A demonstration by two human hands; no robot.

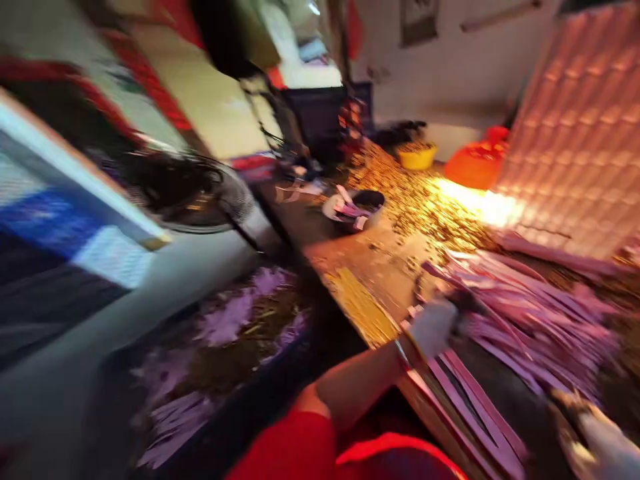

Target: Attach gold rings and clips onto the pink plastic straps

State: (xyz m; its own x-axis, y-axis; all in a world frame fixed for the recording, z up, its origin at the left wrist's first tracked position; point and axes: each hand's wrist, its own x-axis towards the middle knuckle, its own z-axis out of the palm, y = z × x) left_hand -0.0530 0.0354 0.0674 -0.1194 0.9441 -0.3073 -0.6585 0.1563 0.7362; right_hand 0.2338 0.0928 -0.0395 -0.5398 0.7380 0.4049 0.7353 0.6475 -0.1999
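Blurrily, left hand (440,325) and right hand (597,430) beside pinkish strips (543,323), openness and hold unclear.

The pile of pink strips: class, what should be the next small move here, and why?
Probably, the left hand should ease one strip free of the pile of pink strips: it is at the pile's left edge, the right hand is near its lower edge, and the strips overlap. Blur hides whether either hand already holds one.
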